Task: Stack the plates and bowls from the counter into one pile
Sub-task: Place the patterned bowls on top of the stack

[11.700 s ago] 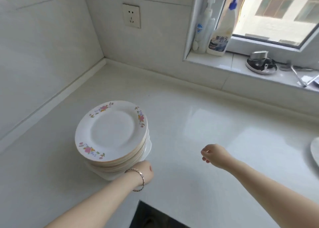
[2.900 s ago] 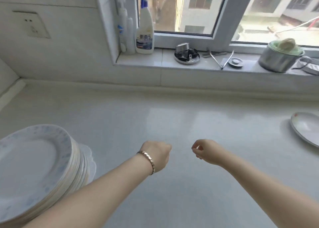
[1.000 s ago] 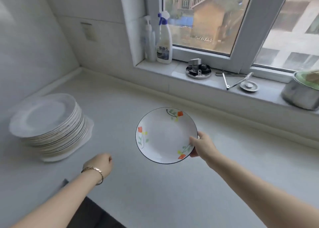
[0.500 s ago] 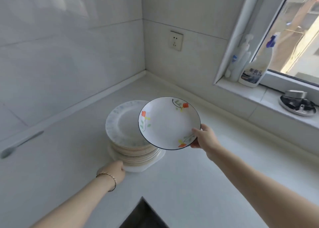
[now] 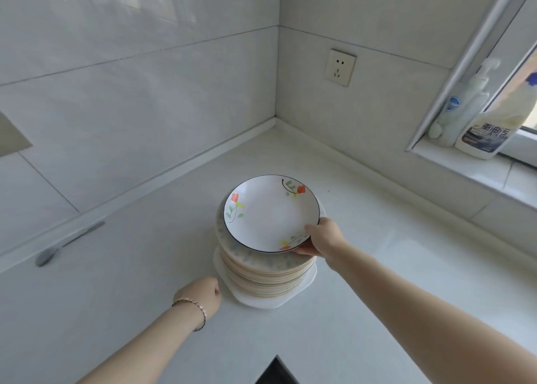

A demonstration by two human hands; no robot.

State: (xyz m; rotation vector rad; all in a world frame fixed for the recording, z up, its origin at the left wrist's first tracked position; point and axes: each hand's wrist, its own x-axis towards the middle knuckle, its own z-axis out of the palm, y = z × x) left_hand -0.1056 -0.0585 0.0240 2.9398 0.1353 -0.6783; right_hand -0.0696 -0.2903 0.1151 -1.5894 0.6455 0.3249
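bright daylight from window [image 5: 523, 73] at right | glare on wall tiles [image 5: 130, 9] | wide-angle edge bending | slight softness

White plate [image 5: 271, 213], orange flowers, dark rim

Left forearm [image 5: 139, 343]: bare, sleeveless up to near frame edge. Thin bracelet [image 5: 189, 300] on wrist just behind left grip [image 5: 200, 295], gold-toned, small linked segments, close fit. Right forearm [image 5: 406, 302]: bare, likewise sleeveless within view.
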